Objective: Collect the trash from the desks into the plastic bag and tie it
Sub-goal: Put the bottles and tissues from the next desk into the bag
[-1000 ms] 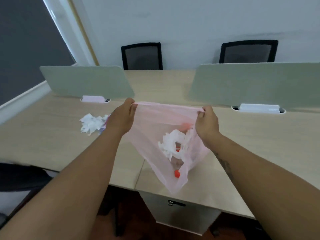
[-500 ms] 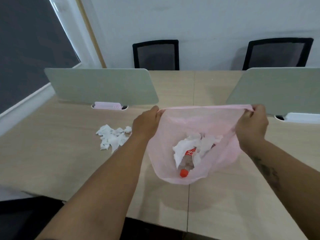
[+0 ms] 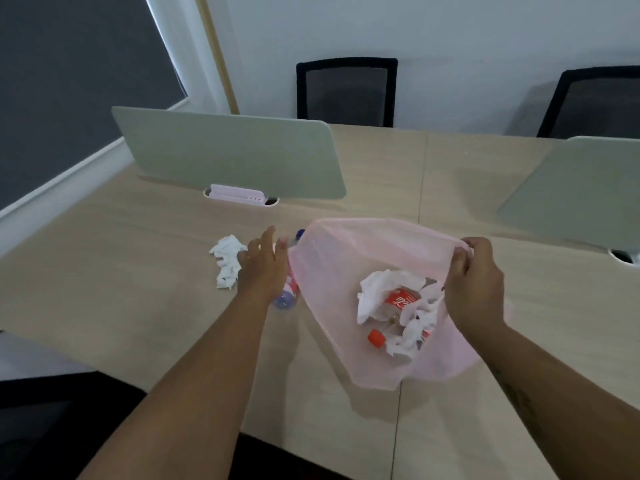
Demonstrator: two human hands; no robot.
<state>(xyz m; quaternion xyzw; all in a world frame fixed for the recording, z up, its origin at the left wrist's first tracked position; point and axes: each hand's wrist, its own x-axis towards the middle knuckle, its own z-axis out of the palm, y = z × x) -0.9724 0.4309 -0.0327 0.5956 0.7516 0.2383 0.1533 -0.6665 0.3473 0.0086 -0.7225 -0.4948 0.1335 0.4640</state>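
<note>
Right hand (image 3: 476,285) pinched on rim of pink bag (image 3: 332,271), left hand (image 3: 265,268) spread open over a clear bottle (image 3: 286,297), crumpled tissue (image 3: 227,259) just beside its fingers

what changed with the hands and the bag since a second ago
The left hand let go of the pink bag rim and moved left, open, over a clear bottle on the desk beside the crumpled tissues. The bag's left side sagged. The right hand kept its grip on the rim; the bag's contents stayed inside.
</note>
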